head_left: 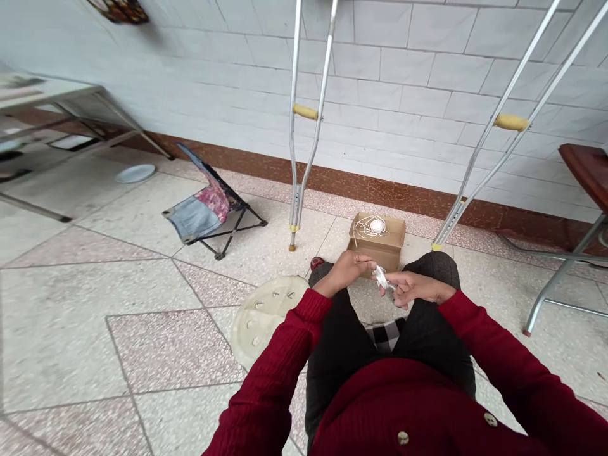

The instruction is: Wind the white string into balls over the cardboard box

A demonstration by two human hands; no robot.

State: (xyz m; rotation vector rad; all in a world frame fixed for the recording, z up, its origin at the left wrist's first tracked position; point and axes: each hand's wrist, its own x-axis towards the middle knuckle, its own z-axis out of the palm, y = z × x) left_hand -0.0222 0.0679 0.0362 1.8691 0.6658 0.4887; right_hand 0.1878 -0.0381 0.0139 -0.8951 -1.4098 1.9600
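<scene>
Above my knees, both hands meet at a small bundle of white cord [381,277]. My left hand [349,271] pinches it from the left, with thumb and fingers closed. On the other side my right hand [418,288] has its fingers bent around the bundle's right end, the index finger reaching along it. Just beyond the hands an open cardboard box [377,253] rests on the floor. A loose tangle of white cord [363,229] with a round white ball [377,225] lies in its far part. The bundle's finer detail is too small to make out.
Two metal crutches [305,112] [510,122] lean at the tiled wall. Left stand a folding chair [197,215] and a pale round lid-like disc [247,316] with holes. A table [71,92] and a plate [135,173] are farther left; a metal-legged seat [589,171] is at right.
</scene>
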